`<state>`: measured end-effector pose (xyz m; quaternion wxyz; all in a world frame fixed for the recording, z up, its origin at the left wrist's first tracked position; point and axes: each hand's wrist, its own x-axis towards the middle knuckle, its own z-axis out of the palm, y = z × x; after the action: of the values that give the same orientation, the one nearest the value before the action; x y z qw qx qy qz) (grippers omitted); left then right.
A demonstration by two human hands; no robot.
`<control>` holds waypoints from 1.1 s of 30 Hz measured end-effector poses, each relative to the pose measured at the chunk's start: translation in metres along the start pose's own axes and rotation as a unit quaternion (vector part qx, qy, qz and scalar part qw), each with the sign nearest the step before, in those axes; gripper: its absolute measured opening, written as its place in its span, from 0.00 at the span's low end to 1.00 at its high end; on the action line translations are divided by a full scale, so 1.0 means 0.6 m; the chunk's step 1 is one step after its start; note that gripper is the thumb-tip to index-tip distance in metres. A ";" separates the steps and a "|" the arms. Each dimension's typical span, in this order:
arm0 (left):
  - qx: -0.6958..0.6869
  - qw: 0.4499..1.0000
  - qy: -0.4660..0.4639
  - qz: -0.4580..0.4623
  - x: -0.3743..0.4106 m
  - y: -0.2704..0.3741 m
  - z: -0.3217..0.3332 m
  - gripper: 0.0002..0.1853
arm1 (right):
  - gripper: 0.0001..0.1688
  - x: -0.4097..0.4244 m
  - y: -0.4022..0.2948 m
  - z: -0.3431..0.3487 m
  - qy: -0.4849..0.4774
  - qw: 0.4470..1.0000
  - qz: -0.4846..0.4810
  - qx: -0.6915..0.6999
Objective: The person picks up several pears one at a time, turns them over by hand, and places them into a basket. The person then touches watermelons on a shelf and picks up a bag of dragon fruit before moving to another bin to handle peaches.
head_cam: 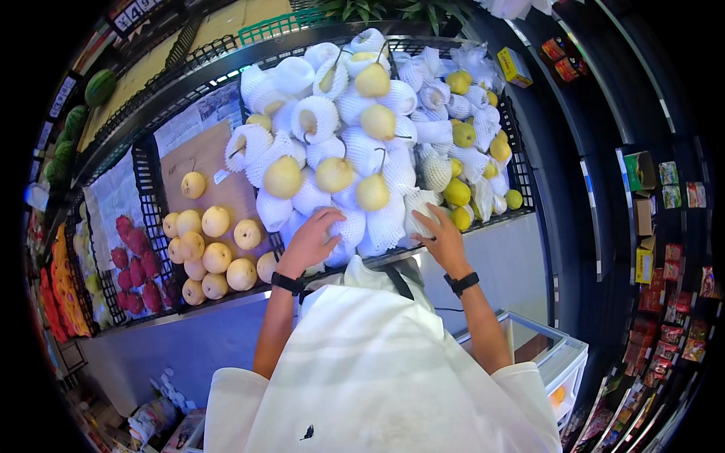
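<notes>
Both hands are at the near edge of a black plastic crate heaped with pears in white foam net sleeves. My left hand (311, 240), fingers curled, lies by the front sleeved pears (345, 229); its palm is hidden, so any hold cannot be told. My right hand (443, 236) has its fingers spread against a foam-sleeved pear (420, 208) at the front right. Bare yellow pears rest on the pile, among them one in the middle (372, 192) and one to its left (334, 174). Smaller yellow-green pears (457, 192) lie in the right-hand crate.
Round tan pears (217, 257) lie on cardboard in the crate to the left, with dragon fruit (137, 266) farther left. Watermelons (101, 88) sit at the back left. Dark shelves with packaged goods (671, 334) line the right. A white-framed glass case (544, 345) stands low at the right.
</notes>
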<state>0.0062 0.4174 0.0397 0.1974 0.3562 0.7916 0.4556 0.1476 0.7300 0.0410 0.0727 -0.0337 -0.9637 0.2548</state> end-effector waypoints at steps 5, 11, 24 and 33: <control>-0.008 1.000 -0.003 -0.003 0.001 -0.005 -0.001 0.23 | 0.17 0.038 -0.008 -0.013 -0.007 0.996 0.077 0.033; -0.005 1.000 0.019 0.002 -0.003 -0.002 0.006 0.22 | 0.20 0.062 0.004 -0.022 -0.037 0.996 0.075 0.014; 0.059 0.998 0.028 -0.007 -0.005 0.028 0.013 0.19 | 0.21 0.222 -0.081 -0.003 -0.017 0.959 0.124 0.254; 0.104 0.962 0.241 -0.072 0.059 0.080 -0.043 0.12 | 0.11 0.197 -0.153 -0.012 -0.076 0.977 -0.040 0.198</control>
<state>-0.0156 0.4445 0.0946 -0.0052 0.1963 0.8822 0.4279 0.0295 0.6659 0.1075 0.0148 0.0389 -0.8976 0.4389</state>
